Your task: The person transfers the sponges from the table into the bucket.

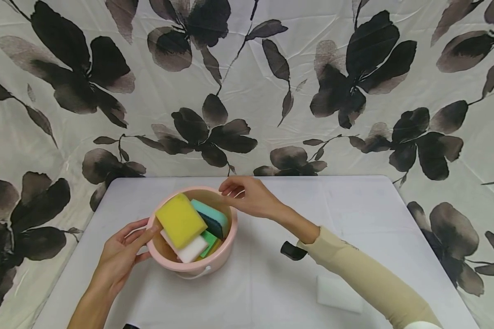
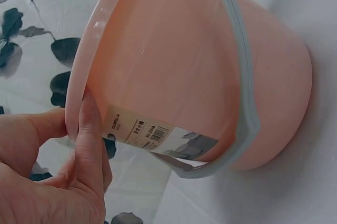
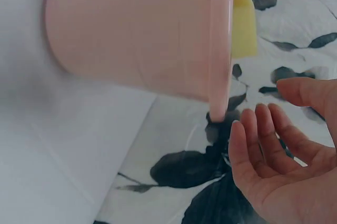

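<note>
A pink bucket (image 1: 222,258) stands on the table, filled with sponges. On top lies a yellow sponge (image 1: 181,220), beside a light blue sponge (image 1: 209,214) with a dark side; a white sponge (image 1: 192,249) and a green one (image 1: 208,241) show below. My left hand (image 1: 121,249) grips the bucket's left rim, thumb and fingers on either side of it in the left wrist view. Over the right far rim is my right hand (image 1: 253,196), its fingers loosely bent and holding nothing; the right wrist view shows these fingers (image 3: 268,140) just off the rim.
A white block (image 1: 338,292) lies on the white table (image 1: 280,283) at the right, near my right forearm. The bucket's pale handle (image 2: 245,77) hangs down in front. Behind the table hangs a cloth (image 1: 271,100) with dark flowers.
</note>
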The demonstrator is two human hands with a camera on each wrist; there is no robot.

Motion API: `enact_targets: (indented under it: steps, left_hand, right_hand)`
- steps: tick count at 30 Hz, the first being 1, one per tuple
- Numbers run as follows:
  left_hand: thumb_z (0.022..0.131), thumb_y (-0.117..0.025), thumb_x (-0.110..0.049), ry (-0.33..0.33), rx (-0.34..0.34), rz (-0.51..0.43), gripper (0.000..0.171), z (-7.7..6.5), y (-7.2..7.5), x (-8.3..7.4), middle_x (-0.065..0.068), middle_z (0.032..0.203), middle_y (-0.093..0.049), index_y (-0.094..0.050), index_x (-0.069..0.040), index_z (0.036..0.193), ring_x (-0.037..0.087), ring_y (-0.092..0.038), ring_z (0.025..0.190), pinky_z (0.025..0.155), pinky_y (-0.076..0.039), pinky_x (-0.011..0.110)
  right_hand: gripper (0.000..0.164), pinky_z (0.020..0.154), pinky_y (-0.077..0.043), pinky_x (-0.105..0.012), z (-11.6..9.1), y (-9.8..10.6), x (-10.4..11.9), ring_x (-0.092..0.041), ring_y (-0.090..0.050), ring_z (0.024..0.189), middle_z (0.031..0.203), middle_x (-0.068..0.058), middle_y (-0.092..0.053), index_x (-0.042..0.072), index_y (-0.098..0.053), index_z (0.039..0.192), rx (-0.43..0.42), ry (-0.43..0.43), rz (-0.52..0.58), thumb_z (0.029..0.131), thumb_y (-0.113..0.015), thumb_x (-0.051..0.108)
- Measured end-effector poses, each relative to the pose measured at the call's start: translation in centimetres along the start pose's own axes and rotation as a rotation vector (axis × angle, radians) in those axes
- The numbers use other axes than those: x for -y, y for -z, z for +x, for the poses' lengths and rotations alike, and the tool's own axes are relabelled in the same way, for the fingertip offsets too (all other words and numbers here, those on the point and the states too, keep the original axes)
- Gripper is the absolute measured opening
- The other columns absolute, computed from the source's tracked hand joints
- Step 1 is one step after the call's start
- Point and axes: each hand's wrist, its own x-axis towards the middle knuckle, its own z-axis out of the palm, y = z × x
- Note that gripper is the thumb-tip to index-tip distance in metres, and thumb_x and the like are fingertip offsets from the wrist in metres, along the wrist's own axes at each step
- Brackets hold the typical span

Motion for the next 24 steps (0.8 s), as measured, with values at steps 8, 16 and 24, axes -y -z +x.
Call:
enact_targets:
  steps: [8,16,24]
  left_hand:
    - [0.087,-0.080,-0.047,-0.006,0.009,-0.003,0.083,0.0,0.0,0.0,-0.017,0.103,-0.067,-0.043,-0.012,0.152,0.001,-0.066,0.090,0.075,-0.062,0.025]
    - [0.086,-0.081,-0.047,-0.010,0.011,-0.013,0.083,0.0,0.0,0.0,-0.017,0.103,-0.067,-0.044,-0.012,0.152,0.002,-0.066,0.090,0.076,-0.062,0.025]
    - [0.087,-0.080,-0.048,-0.004,0.009,0.002,0.083,0.1,0.0,0.0,-0.016,0.106,-0.067,-0.043,-0.013,0.153,0.001,-0.066,0.091,0.076,-0.061,0.025]
  right_hand:
    - [0.020,0.091,-0.058,-0.036,-2.0,1.5,-1.3,-0.015,-0.065,0.096,0.107,-0.005,-0.070,0.004,-0.071,0.113,-0.048,0.000,-0.001,0.095,-0.072,0.012]
    - [0.020,0.092,-0.058,-0.037,-4.4,2.7,-2.5,-0.016,-0.066,0.096,0.108,-0.006,-0.071,0.006,-0.071,0.113,-0.067,-0.050,0.005,0.094,-0.073,0.014]
    - [0.017,0.095,-0.056,-0.035,-6.7,3.7,-3.7,-0.015,-0.066,0.096,0.107,-0.001,-0.071,0.010,-0.071,0.111,-0.067,-0.109,0.012,0.095,-0.072,0.014]
